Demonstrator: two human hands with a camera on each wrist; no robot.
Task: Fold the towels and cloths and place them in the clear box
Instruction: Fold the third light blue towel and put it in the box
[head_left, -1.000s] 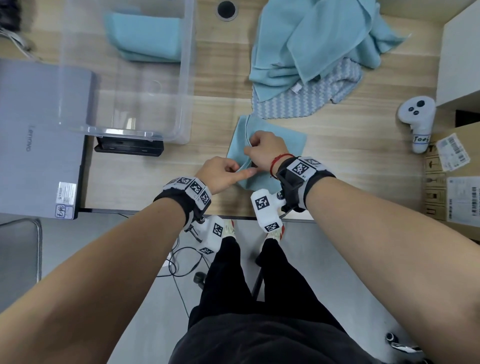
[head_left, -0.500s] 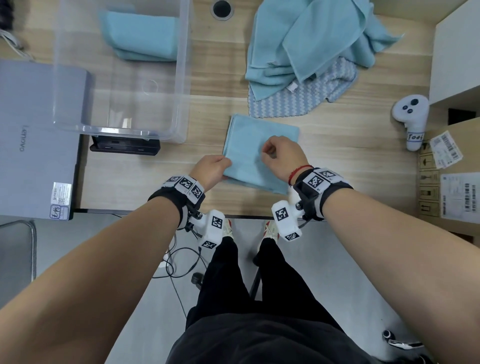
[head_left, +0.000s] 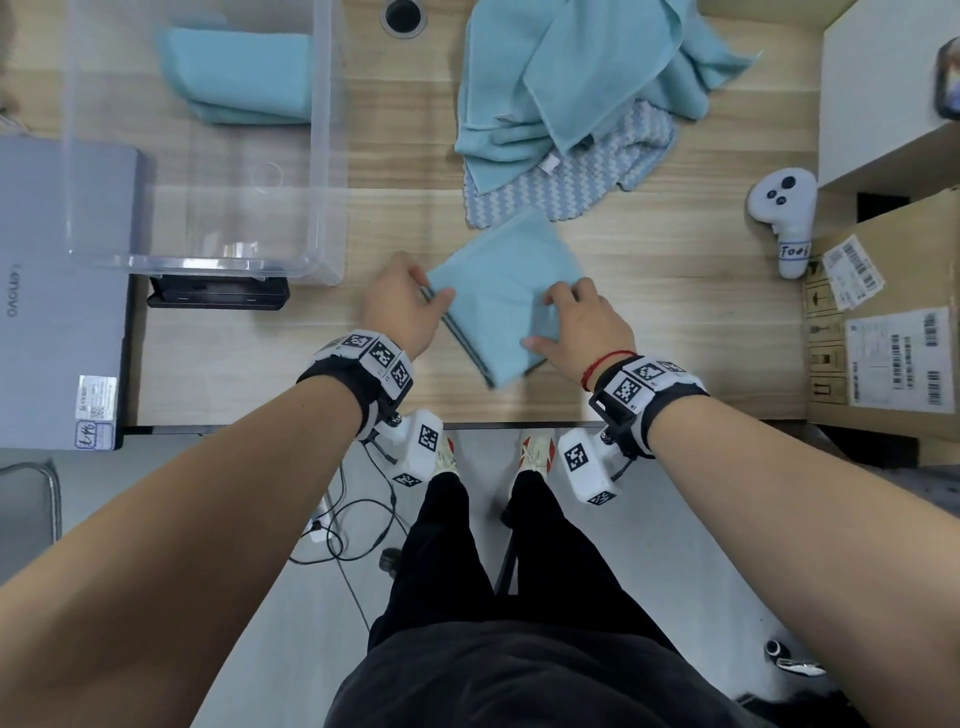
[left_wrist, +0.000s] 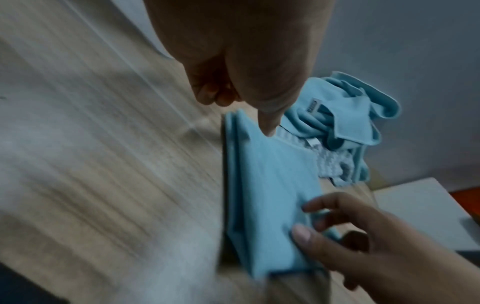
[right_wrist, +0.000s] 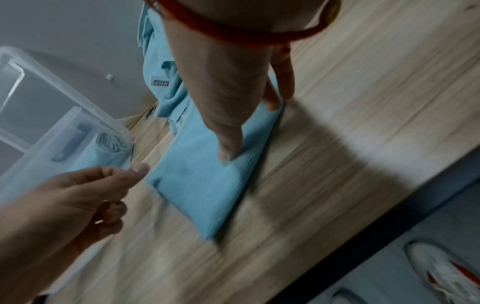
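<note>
Head: the folded cloth (head_left: 511, 301) lies at the clear box's (head_left: 322, 156) four o'clock; left hand (head_left: 402, 306) pinches its edge. Right wrist: right hand (right_wrist: 233, 98), fingers flat, presses it (hold layers aligned when lifting)

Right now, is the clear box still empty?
No, a folded light blue towel already lies inside the clear box, at its far end.

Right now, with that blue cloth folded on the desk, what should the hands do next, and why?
Probably lift the folded cloth into the clear box. It looks neatly squared, the left hand pinches its edge, the right hand rests on it, and the box stands open beside it.
</note>
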